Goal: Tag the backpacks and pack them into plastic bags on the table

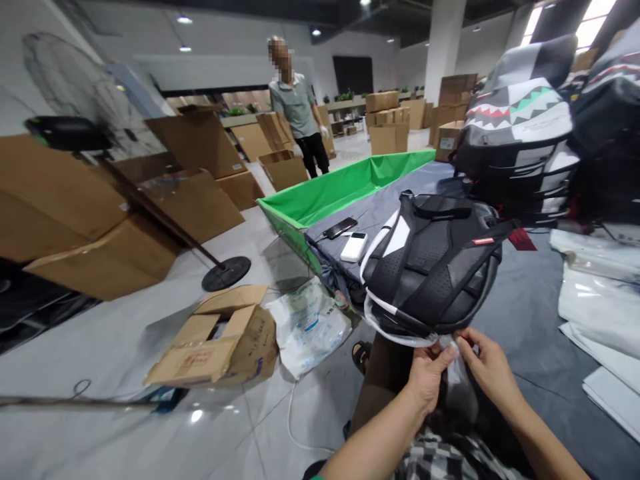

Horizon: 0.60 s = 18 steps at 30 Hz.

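A black backpack (425,263) lies on the grey cloth surface with its straps and padded back facing up. White trim runs along its left edge, and a dark red tag (523,239) sticks out on its right. Just below the backpack's near end, my left hand (426,377) pinches a clear plastic bag (457,385). My right hand (484,360) is closed on the same plastic, its fingertips close to the left ones. Part of the plastic hangs down between my forearms. Whether the plastic reaches under the backpack is hidden.
A white device (354,247) and a phone (341,228) lie left of the backpack. Stacked backpacks (520,133) and plastic bags (600,293) are at right. An open carton (220,340), a white sack (310,327) and a fan (225,272) stand left. A person (295,107) stands beyond the green-lined edge (340,197).
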{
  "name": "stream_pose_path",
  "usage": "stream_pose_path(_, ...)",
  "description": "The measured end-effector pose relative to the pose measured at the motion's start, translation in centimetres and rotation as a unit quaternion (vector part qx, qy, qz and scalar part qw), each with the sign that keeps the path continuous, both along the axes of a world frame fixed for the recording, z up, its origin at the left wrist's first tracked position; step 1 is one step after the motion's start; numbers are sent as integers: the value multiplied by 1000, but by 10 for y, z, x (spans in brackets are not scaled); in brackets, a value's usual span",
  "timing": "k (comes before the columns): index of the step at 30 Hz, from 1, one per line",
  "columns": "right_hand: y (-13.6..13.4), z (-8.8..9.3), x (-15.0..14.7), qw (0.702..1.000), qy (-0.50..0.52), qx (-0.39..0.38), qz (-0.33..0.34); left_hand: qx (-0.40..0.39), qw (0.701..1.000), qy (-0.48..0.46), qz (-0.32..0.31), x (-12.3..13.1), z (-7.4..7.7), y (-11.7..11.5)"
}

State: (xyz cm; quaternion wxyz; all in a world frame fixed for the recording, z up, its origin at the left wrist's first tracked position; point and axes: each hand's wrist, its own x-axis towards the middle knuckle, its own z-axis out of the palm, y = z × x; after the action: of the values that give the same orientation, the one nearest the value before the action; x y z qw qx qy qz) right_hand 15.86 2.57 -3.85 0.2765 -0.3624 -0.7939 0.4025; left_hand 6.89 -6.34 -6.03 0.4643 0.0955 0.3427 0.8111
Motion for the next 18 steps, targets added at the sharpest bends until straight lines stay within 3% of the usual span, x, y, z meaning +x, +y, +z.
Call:
stream_pose_path(3,-13,-2,38,992,26,25,-124,-53,999,-5,3,2,-4,2)
stream_pose_path(6,-28,14,119,951,-16,32,-306,-111,994,0,7,6,-6,2)
stream_pose_path(9,-48,49,218,855,-73,46,-512,-162,987,13,19,10,-9,1)
stream_pose_path(11,-63,72,280,782,-107,61,-611,-179,983,29,30,9,-15,3)
stream_pose_path(12,-70,80,306,756,-123,58,-640,-182,982,38,35,9,-18,5)
stream_pose_path(14,-79,87,350,735,-142,26,-663,-182,981,56,36,8,-23,6)
stream_pose_path(18,-76,69,388,753,-99,-36,-649,-181,979,88,30,8,-24,4)
